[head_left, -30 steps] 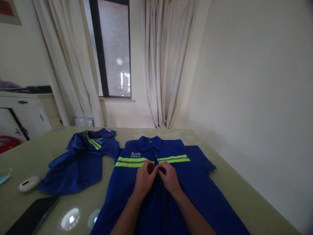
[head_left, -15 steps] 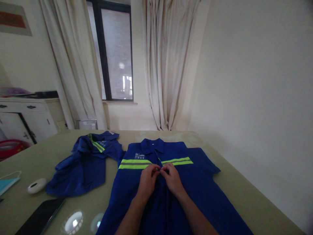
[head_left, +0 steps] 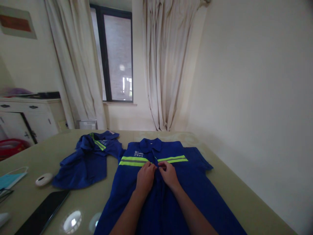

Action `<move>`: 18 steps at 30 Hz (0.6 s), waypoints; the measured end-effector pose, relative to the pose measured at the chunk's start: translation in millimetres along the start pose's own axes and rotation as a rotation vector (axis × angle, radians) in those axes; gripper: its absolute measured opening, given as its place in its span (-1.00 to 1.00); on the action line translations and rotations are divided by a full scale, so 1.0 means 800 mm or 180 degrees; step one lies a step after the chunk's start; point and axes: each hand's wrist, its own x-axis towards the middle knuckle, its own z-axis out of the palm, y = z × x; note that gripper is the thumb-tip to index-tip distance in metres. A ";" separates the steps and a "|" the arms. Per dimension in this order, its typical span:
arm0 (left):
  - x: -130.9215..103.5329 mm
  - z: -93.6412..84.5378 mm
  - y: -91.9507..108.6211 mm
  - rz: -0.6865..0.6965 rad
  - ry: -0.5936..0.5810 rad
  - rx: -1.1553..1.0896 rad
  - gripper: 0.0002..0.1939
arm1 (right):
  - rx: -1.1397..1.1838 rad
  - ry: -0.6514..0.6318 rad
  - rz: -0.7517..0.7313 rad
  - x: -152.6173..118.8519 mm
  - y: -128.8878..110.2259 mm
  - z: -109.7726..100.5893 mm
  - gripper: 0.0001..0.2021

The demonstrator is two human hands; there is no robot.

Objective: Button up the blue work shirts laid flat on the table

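A blue short-sleeved work shirt point(head_left: 193, 189) lies spread face up on the table, its collar away from me and a yellow-green reflective band across the chest. At the front opening, just below the band, my left hand point(head_left: 146, 176) pinches the shirt's edge with bent fingers. Close beside it, my right hand point(head_left: 168, 173) has thumb and forefinger pressed together on the other edge. The fingertips nearly meet. Any button between them is too small to make out.
Left of the shirt lies a second, crumpled blue shirt point(head_left: 84, 163). Nearer me are a white oval object point(head_left: 44, 179), a black phone point(head_left: 44, 212) and a blue face mask point(head_left: 11, 179). A wall point(head_left: 256, 114) rises along the table's point(head_left: 234, 182) right edge.
The view has shifted slightly, bringing more of the table's left side into sight. Both hands stay at the shirt's front opening, with the fingertips a little rearranged.
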 end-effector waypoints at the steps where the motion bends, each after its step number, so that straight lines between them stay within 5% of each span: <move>1: 0.001 0.000 0.001 -0.0010 -0.0020 0.0023 -0.73 | -0.0047 0.0004 -0.0030 -0.003 -0.005 -0.001 -0.73; 6: -0.015 -0.004 0.010 -0.0042 -0.0174 0.0154 -0.70 | -0.0426 0.0079 -0.0076 -0.032 -0.026 -0.003 -0.68; 12: -0.088 -0.015 0.020 0.0044 -0.0476 0.0137 -0.64 | -0.1037 -0.0211 0.0000 -0.087 -0.044 -0.020 -0.81; 18: -0.124 -0.032 0.028 -0.0086 -0.0735 -0.0040 -0.51 | -0.1803 -0.0244 0.0278 -0.075 -0.083 -0.016 -0.72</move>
